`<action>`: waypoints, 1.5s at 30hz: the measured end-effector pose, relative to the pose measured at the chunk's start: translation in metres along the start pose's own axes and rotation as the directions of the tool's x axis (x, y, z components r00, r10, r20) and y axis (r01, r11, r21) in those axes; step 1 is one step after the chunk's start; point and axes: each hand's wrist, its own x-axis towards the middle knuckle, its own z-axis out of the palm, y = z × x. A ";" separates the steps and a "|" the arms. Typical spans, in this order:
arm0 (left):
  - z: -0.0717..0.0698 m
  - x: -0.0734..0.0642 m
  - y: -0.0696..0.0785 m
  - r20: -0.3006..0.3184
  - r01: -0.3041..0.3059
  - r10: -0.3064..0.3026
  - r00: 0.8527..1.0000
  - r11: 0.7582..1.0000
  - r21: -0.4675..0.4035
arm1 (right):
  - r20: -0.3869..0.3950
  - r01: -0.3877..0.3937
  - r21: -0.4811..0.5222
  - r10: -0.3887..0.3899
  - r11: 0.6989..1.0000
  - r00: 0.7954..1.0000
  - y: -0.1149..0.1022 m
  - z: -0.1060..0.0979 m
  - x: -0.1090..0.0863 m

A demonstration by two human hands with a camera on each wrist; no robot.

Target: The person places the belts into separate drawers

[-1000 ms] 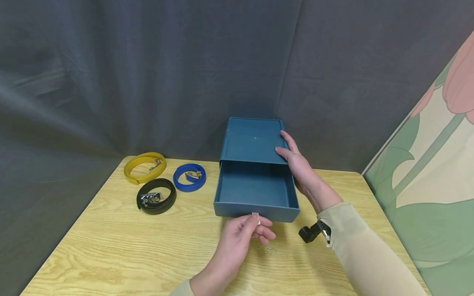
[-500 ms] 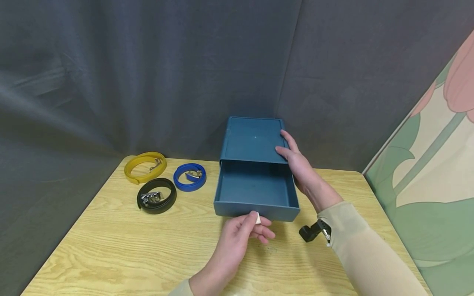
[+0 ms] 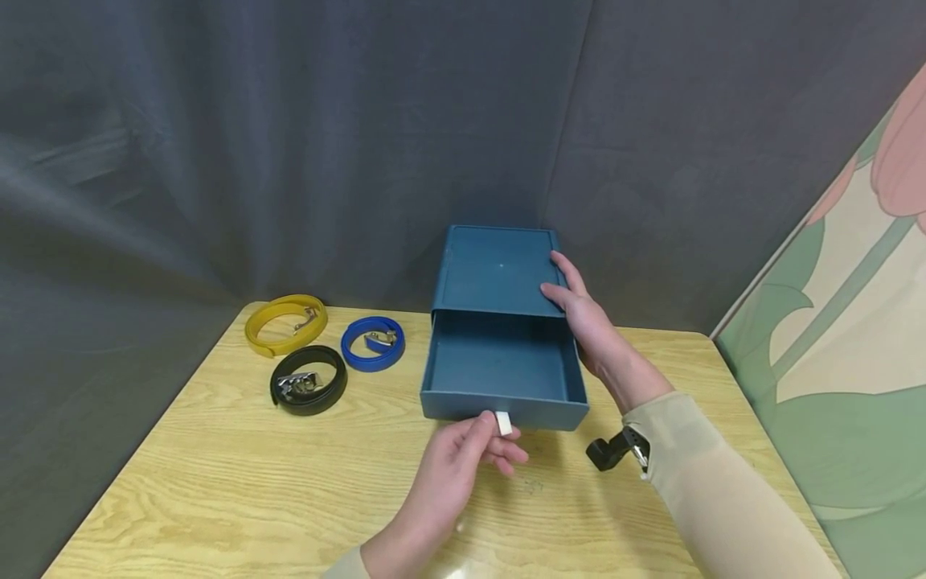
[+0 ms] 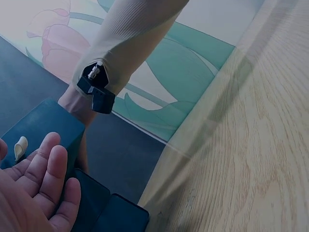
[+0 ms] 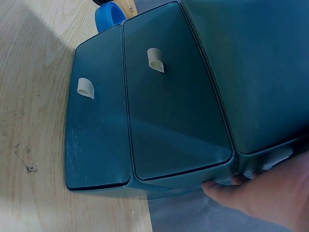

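Note:
A dark blue drawer cabinet [image 3: 499, 269] stands near the back of the table. Its top drawer [image 3: 499, 366] is pulled well out, with nothing seen inside. On the drawer's front is a white pull tab [image 3: 504, 423]. My left hand [image 3: 452, 470] is just below and left of this tab, thumb beside it and fingers loosely bent; the left wrist view shows the tab [image 4: 20, 148] uncovered. My right hand [image 3: 596, 326] rests against the cabinet's right side, with thumb and a finger on the top edge. Two lower drawers [image 5: 169, 96] are in, each with a tab.
Three coiled belts lie left of the cabinet: yellow [image 3: 285, 326], black [image 3: 309, 380] and blue [image 3: 372, 344], each with a metal buckle. A grey curtain [image 3: 362, 145] hangs behind the wooden table [image 3: 253, 482]. A flower-patterned cloth [image 3: 854, 338] hangs at the right.
My left thumb has slid left off the white tab, uncovering it, and the left hand has shifted slightly left. The drawer and my right hand have stayed in place.

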 end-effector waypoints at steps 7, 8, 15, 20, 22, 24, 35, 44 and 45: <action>-0.006 -0.003 0.001 -0.025 0.011 -0.010 1.000 0.999 0.038 | 0.003 -0.001 -0.004 0.001 1.000 1.000 0.000 0.000 0.001; -0.006 -0.003 0.001 -0.029 0.013 -0.012 0.999 0.999 0.042 | 0.004 -0.001 -0.003 0.001 1.000 1.000 0.000 0.000 0.001; -0.012 -0.006 0.000 -0.043 0.005 -0.002 0.999 0.997 0.072 | 0.004 -0.008 -0.001 0.008 1.000 1.000 0.000 0.000 0.001; -0.017 -0.009 0.000 -0.047 -0.026 0.031 0.998 0.995 0.096 | 0.005 -0.006 0.000 0.006 1.000 1.000 0.000 -0.001 0.000; -0.019 -0.009 -0.001 -0.046 -0.033 0.038 0.998 0.994 0.104 | 0.008 -0.007 -0.001 0.007 1.000 1.000 -0.001 -0.001 0.000; -0.022 -0.010 -0.002 -0.043 -0.037 0.042 0.998 0.993 0.109 | 0.011 -0.009 -0.002 0.009 1.000 1.000 -0.001 -0.001 0.000; -0.035 -0.013 -0.007 -0.058 -0.045 0.054 0.997 0.988 0.149 | 0.019 -0.013 -0.003 0.013 1.000 1.000 -0.001 -0.001 0.000; -0.045 -0.020 -0.007 -0.089 -0.044 0.061 0.994 0.982 0.182 | 0.020 -0.014 -0.003 0.014 1.000 1.000 0.000 -0.001 0.000; -0.047 -0.021 -0.008 -0.095 -0.047 0.066 0.993 0.980 0.196 | 0.020 -0.014 -0.003 0.015 1.000 1.000 0.000 -0.001 0.000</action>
